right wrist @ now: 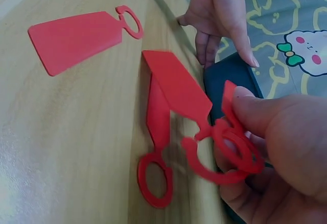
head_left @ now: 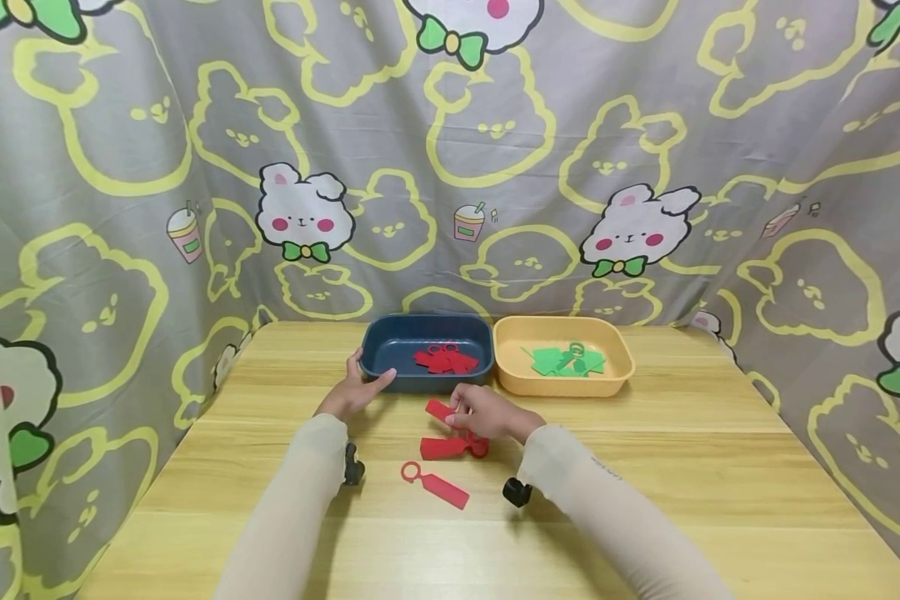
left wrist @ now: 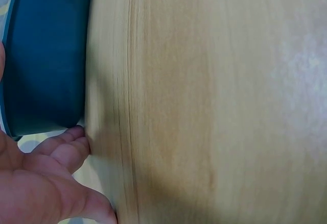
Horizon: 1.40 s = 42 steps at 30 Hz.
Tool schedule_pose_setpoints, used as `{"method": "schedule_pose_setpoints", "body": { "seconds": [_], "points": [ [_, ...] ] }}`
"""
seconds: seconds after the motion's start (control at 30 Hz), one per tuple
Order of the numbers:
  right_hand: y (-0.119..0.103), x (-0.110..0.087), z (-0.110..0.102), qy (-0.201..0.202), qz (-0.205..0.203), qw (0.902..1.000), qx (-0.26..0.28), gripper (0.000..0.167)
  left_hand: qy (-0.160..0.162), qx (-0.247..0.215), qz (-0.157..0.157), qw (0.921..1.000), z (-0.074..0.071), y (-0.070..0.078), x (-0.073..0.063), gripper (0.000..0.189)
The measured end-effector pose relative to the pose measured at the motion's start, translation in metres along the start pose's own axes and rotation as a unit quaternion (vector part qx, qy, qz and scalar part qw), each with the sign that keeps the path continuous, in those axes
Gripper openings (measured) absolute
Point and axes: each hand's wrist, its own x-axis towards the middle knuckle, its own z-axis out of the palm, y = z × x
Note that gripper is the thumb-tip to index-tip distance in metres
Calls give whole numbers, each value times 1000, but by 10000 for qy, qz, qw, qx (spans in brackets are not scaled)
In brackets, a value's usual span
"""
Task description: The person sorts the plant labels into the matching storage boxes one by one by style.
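My right hand point(head_left: 487, 412) pinches a red ring-ended tag point(right wrist: 229, 100) between thumb and fingers, in front of the dark blue bin point(head_left: 420, 384). Right below that hand, more red tags point(head_left: 441, 449) overlap; their rings sit close to its fingers in the right wrist view. A separate red tag point(head_left: 446, 491) lies nearer me on the table, its ring to the left. My left hand point(head_left: 354, 390) touches the blue bin's left end, fingers fairly straight and thumb out toward the front. Inside that bin is a pile of red tags point(head_left: 450, 360).
Against the blue bin's right side stands a yellow bin point(head_left: 562, 387) with several green tags point(head_left: 551, 361) in it. Both bins are on the wooden table point(head_left: 720, 467), close to a patterned grey curtain point(head_left: 525, 150) that hangs behind and along both sides.
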Motion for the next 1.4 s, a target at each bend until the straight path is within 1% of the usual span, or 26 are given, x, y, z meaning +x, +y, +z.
{"method": "schedule_pose_setpoints", "body": {
  "seconds": [0.17, 0.27, 0.4, 0.5, 0.57, 0.7, 0.83, 0.93, 1.13, 1.3, 1.4],
  "points": [
    [1, 1, -3, 319, 89, 9994, 114, 17, 0, -13, -17, 10000, 0, 0, 1, 104],
    [1, 2, -6, 434, 128, 9988, 170, 18, 9, -11, -40, 10000, -1, 0, 1, 101],
    [2, 3, -9, 668, 27, 9978, 27, 18, 15, 9, -36, 10000, 0, 0, 1, 98],
    [3, 4, -11, 865, -80, 9962, -25, 17, 16, 31, -11, 10000, 0, 0, 0, 99],
    [3, 4, -13, 926, -79, 9957, 18, 17, -1, 44, -1, 10000, 0, 0, 0, 102],
    [1, 4, -18, 901, 88, 9954, 317, 18, -28, 100, 54, 9999, -2, 0, 0, 107],
    [0, 5, -22, 948, 147, 9940, 531, 17, -32, 113, 68, 9999, -2, -1, 0, 109],
    [1, 8, -23, 1072, 162, 9926, 550, 16, -25, 136, 58, 9999, -2, 0, 1, 108],
    [0, 12, -28, 1344, 218, 9892, 544, 17, 22, 226, 44, 9997, -3, -1, 1, 98],
    [-2, 14, -37, 1446, 285, 9870, 639, 15, 29, 185, 60, 9998, -2, -2, 2, 100],
    [-4, 15, -43, 1638, 233, 9820, 908, 16, 36, 209, 86, 9997, -1, -2, 1, 100]
  ]
}}
